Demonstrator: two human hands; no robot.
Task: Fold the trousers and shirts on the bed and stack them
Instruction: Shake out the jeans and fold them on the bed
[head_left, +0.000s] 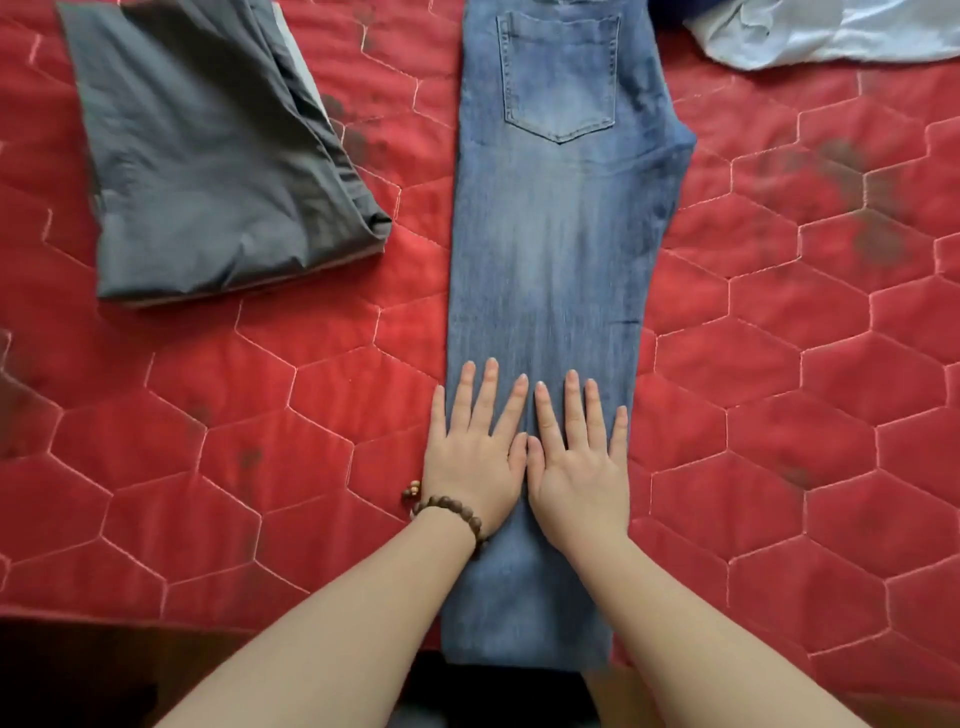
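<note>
A pair of blue jeans lies lengthwise down the middle of the red quilted bed, folded leg over leg, back pocket up at the far end and hems hanging over the near edge. My left hand and my right hand lie flat side by side on the lower leg part, fingers straight and spread, pressing the denim. A bead bracelet circles my left wrist. A folded dark grey garment sits to the left of the jeans.
A light blue garment lies crumpled at the far right corner of the bed. The bed's near edge runs along the bottom, with dark floor below it.
</note>
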